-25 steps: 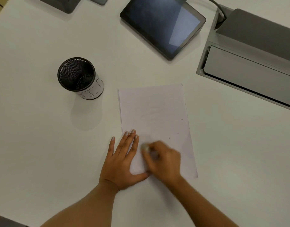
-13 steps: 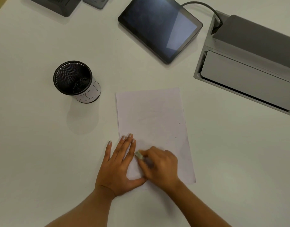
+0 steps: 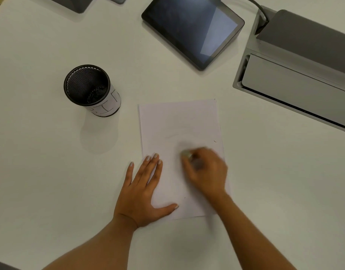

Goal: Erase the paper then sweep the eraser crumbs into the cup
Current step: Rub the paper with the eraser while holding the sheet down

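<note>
A white sheet of paper (image 3: 179,125) lies on the white table in front of me, with a few tiny dark specks on it. My left hand (image 3: 142,193) presses flat on the paper's lower left part, fingers spread. My right hand (image 3: 206,170), blurred by motion, is closed on a small pale eraser (image 3: 186,153) that touches the paper near its middle. A black mesh cup (image 3: 89,88) with a white paper band stands upright to the upper left of the paper, apart from it.
A dark tablet (image 3: 193,30) with a cable lies at the back. A grey open cable box (image 3: 296,78) sits in the table at the right. Dark objects (image 3: 74,2) reach in at the top left edge.
My right hand with the eraser has moved right and up across the paper, away from my left hand's fingers. My left hand stays flat on the paper.
</note>
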